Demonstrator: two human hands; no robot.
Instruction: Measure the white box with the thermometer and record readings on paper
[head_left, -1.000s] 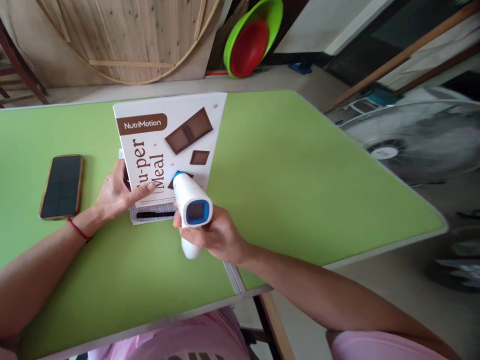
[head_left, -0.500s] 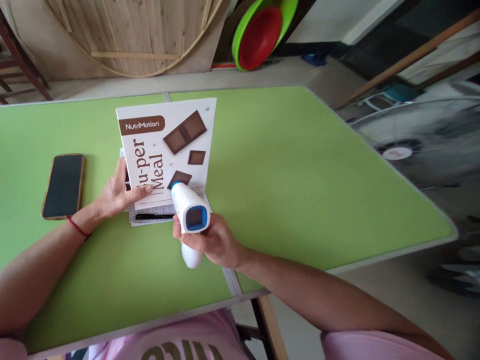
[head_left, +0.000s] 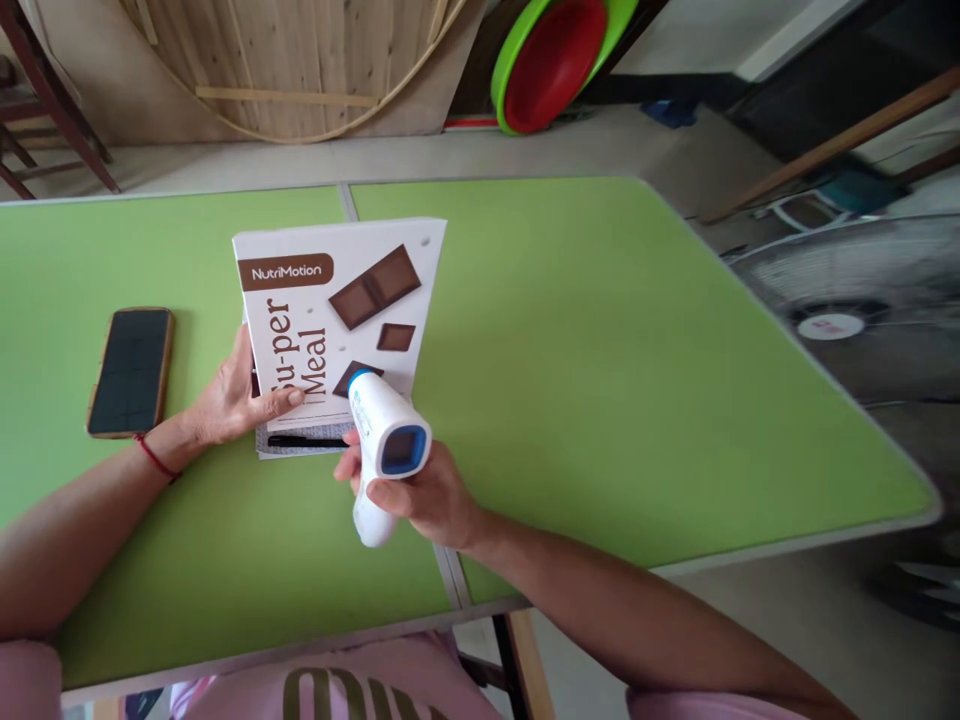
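My left hand grips a white NutriMotion box by its left side, thumb on the front and the other fingers hidden behind. The box is tilted up toward me and shows brown chocolate pieces. In my right hand is a white infrared thermometer with a blue-rimmed screen, held by its handle. Its blue-ringed front end points at the lower part of the box; I cannot tell whether they touch. Below the box's lower edge a black pen lies on a sheet of written paper, mostly covered.
A smartphone in a brown case lies on the green table, left of my left hand. A floor fan stands past the table's right edge. Red and green basins and a round wooden tabletop lean at the back.
The box has tipped back slightly, its top edge lower in view. The thermometer has turned a little, its screen now further right and its handle further left. The camera view has shifted slightly.
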